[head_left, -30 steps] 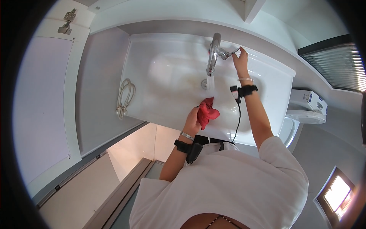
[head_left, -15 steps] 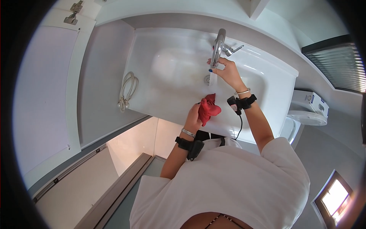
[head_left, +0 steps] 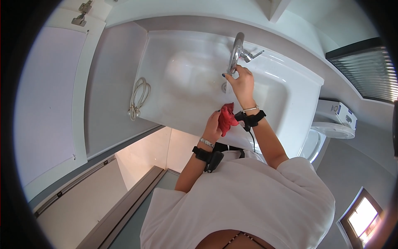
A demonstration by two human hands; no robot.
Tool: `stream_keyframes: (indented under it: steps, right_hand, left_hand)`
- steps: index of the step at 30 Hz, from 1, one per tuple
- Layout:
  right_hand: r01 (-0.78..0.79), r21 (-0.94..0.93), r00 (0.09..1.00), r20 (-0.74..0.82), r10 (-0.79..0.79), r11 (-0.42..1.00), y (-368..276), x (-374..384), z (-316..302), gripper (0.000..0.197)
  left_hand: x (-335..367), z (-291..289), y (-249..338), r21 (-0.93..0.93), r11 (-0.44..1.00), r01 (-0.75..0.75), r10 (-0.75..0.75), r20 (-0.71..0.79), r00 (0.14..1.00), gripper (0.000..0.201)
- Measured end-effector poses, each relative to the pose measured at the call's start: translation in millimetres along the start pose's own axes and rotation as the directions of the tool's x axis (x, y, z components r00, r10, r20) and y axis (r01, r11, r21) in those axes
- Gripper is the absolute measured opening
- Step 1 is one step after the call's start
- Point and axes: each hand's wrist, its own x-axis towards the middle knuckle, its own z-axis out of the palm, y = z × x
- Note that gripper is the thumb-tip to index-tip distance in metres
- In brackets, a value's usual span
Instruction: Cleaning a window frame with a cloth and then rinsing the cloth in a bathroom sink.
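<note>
Over the front part of the white sink [head_left: 174, 101], the left hand [head_left: 212, 126] grasps a red cloth [head_left: 226, 119], which is bunched up and stands out from the fingers toward the right. The right hand [head_left: 243, 85] is at the lower end of the chrome faucet [head_left: 237, 47], its thumb and fingers around the spout mouth; whether they grip the metal, I cannot tell. Both wrists wear black straps, and the right one is just beside the cloth. At the sink's left side lies a coiled pale hose [head_left: 141, 97].
</note>
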Motion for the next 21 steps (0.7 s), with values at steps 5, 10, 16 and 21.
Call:
stream_keyframes:
  steps: [5,10,16,21]
  right_hand:
    - [-0.224,0.506,0.968,0.217,0.128,0.833,29,-10,-16,0.05]
    - [-0.089,0.378,0.981,0.192,0.016,0.922,48,-12,-27,0.05]
    - [-0.056,0.292,0.967,0.254,-0.021,0.955,38,9,-29,0.048]
    - [-0.117,0.26,0.941,0.337,0.024,0.958,47,13,-32,0.042]
  left_hand:
    - [-1,30,13,0.04,0.992,-0.118,0.117,0.021,0.993,0.027]
    - [8,52,29,0.039,0.993,-0.107,0.107,0.003,0.994,0.027]
    - [13,58,18,0.021,0.999,-0.026,0.026,0.022,0.999,0.024]
    - [17,52,16,0.006,1.0,0.025,-0.025,-0.02,0.999,0.022]
